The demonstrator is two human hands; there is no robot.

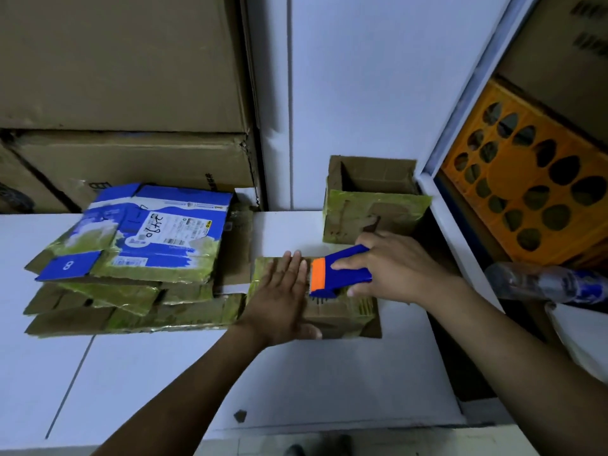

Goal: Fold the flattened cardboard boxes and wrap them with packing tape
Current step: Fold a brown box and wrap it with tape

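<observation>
**Tape cutter meets the small box at centre table**

The brown cardboard box point(332, 315) lies low on the white table point(164, 373), just right of the frame's middle. Its surface is creased and glossy with yellowish-green tape; a bare flap edge shows at its 5 o'clock corner.

The left hand point(283, 291) lies flat on the box's 9 o'clock side, fingers straight and together, holding nothing. The right hand point(394, 268) comes in from 3 o'clock, fingers and thumb curled round a blue tape dispenser point(342, 269). The dispenser's orange band and toothed edge touch the box top beside the left fingertips.

At 9 o'clock from the box, a stack of flattened boxes point(131, 258) sits on the table, the top one blue and white with printed labels. At 12 o'clock stands an open-topped taped box point(371, 212). An orange crate point(533, 199) is at 2 o'clock.
</observation>
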